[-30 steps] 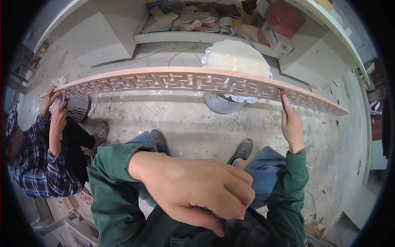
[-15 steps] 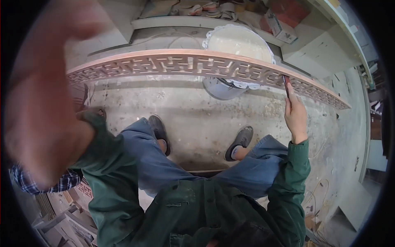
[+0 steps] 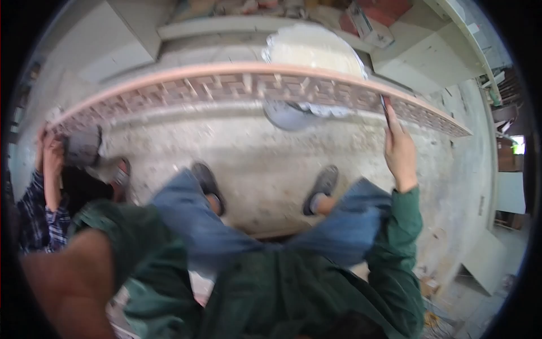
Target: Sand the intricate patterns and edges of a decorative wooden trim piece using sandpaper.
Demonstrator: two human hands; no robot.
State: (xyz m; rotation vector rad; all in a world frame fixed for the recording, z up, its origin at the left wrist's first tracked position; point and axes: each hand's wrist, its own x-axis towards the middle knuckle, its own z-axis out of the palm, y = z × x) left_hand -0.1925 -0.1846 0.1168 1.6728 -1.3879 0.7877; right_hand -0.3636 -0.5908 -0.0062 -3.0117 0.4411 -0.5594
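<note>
A long reddish-brown wooden lattice panel (image 3: 248,85), cut through with an angular fret pattern, stretches across in front of me. In my right hand (image 3: 401,150) is a slim dark tool (image 3: 386,104) with some red on it. Its tip meets the lattice near the panel's right part; the kind of tool is unclear. My left hand (image 3: 70,282) is raised close at the lower left, blurred, and its fingers do not show. It is apart from the panel. Another person's hands (image 3: 49,150), with plaid sleeves, are at the panel's left end.
A round container with a white, scalloped cover (image 3: 313,48) stands under and behind the panel. Beyond it are pale cabinets (image 3: 423,59) and a white box (image 3: 372,31). My shoes rest on the stained concrete floor (image 3: 265,158). A pale board (image 3: 485,260) leans at the right.
My left hand has swung down and back from the upper left, uncovering the panel's left end and the other person's hands. My right hand stays at the lattice with the tool.
</note>
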